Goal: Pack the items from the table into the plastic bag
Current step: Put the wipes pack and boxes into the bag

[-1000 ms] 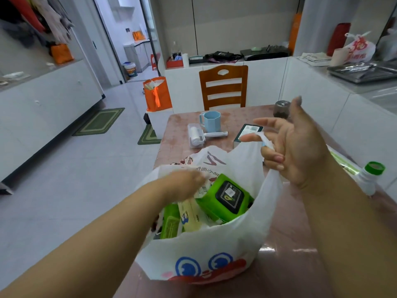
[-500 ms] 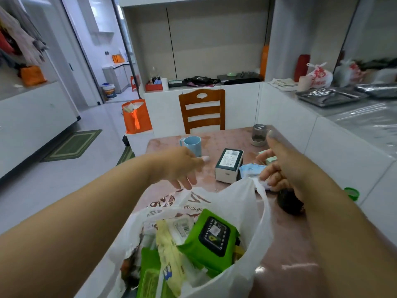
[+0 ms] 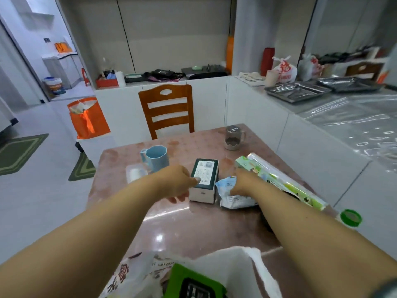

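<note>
My left hand [image 3: 177, 184] reaches over the pink table [image 3: 193, 229], fingers apart, thumb touching the top of a dark green and white box [image 3: 205, 182]. My right hand [image 3: 242, 183] lies on a crumpled light blue pouch [image 3: 233, 200] just right of the box, fingers curled into it. The white plastic bag [image 3: 240, 267] stands open at the table's near edge below both arms, with a green wipes pack [image 3: 193, 282] inside. A blue cup [image 3: 156, 158] and a clear-cased roller [image 3: 135, 174] sit left of the box. A long green box [image 3: 279, 181] lies to the right.
A glass jar [image 3: 234, 138] stands at the far right of the table, and a green-capped bottle [image 3: 351, 218] at its right edge. A dark object [image 3: 268, 222] lies partly under my right arm. A wooden chair [image 3: 167, 110] faces the far side; white counters run along the right.
Both hands have left the bag and moved forward across the table, the left to the box and the right onto the blue pouch. The view has tilted up, so the bag sits lower.
</note>
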The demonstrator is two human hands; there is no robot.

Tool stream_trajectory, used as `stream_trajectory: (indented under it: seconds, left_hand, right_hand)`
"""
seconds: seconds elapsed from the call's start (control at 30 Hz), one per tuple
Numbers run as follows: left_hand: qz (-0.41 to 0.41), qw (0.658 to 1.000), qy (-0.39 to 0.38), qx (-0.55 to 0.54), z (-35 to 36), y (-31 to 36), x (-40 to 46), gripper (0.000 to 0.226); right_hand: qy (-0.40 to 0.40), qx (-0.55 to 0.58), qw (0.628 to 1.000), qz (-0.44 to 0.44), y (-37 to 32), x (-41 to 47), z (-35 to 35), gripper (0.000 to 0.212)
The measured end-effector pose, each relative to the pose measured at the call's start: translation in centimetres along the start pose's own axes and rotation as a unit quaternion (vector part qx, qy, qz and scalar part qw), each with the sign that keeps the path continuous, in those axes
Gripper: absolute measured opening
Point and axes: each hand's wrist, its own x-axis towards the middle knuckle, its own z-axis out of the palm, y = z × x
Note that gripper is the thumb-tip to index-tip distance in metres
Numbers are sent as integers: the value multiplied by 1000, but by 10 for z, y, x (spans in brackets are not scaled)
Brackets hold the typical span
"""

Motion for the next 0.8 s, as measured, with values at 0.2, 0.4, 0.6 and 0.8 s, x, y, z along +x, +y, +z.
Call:
stream_trajectory:
  seconds: [0.2, 0.4, 0.6, 0.8]
  left_hand:
    - [16, 1000, -21, 7, 13, -12, 31, 37]
    - [6, 1000, 11, -15, 7, -14, 27, 27]
    - [-10, 999, 45, -13, -23, -9, -17, 26]
    - [-14, 996, 74, -46, -53, -16, -94, 22]
  right_hand:
    - [30, -187, 982, -12, 7, 44, 29, 74]
    - [104, -141, 984, -24, 11, 42, 13, 20]
    - [216, 103, 970, -33, 2, -11, -48, 9]
    - [265, 393, 872, -121, -49, -116, -126, 32]
